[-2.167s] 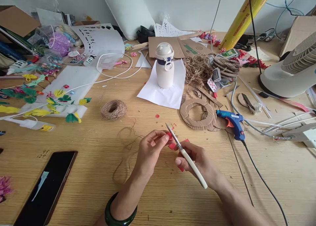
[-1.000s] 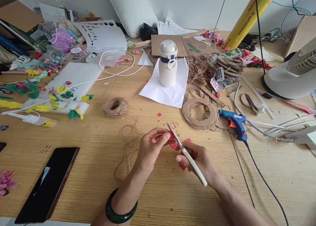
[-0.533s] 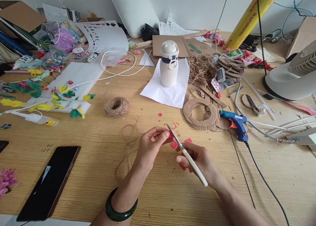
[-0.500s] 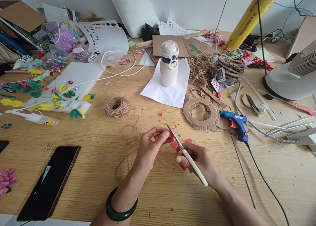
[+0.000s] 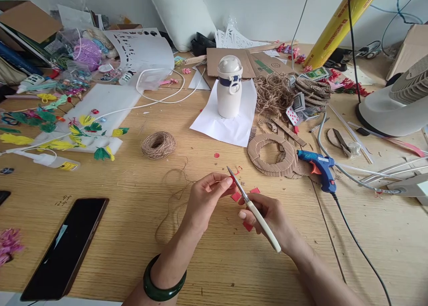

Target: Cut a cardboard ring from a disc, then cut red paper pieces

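My left hand [image 5: 210,198] pinches a small red piece [image 5: 232,180], which looks like paper or thin card, between thumb and fingertips. Scissors with cream handles [image 5: 264,225] are in my right hand [image 5: 267,214], their blades [image 5: 236,181] pointing up and left, across the red piece. Whether the blades are parted I cannot tell. Under and beside my hands lie several red squares [image 5: 255,190], and a small red disc [image 5: 216,155] rests just beyond. A thin red offcut [image 5: 238,169] is on the wood behind the blade tips.
A twine ball [image 5: 158,145] trails loose strands left of my hands. The blue glue gun [image 5: 317,165] and a cardboard ring [image 5: 272,154] lie to the right. Behind, a white bottle [image 5: 229,94] stands on paper. A black phone [image 5: 67,248] is at front left; a white fan [image 5: 391,105] stands right.
My left hand and the red piece have shifted very slightly to the right along the scissor blades. My right hand stays almost still.
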Motion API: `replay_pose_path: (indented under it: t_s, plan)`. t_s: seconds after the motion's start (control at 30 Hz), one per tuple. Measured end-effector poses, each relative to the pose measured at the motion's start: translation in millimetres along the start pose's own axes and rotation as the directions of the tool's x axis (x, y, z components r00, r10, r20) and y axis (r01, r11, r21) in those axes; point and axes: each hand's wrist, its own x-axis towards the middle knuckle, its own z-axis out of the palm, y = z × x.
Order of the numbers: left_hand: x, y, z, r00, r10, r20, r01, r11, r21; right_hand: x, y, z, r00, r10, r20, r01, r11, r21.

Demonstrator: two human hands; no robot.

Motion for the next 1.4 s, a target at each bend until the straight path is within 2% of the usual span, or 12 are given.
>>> replay_pose_path:
  t_s: [0.6, 1.4]
  plan:
    - [2.2, -0.6, -6.2, 0.999, -0.009, 0.033, 0.008, 1.000, 0.018, -0.3, -1.5, -1.3, 1.000, -0.003, -0.004, 0.003, 0.996, -0.087]
    - [4.1, 3.7, -6.4, 1.000, -0.011, -0.005, 0.011, 1.000, -0.025, -0.1, 1.0, -1.1, 1.000, 0.002, -0.015, -0.004, 0.992, -0.127]
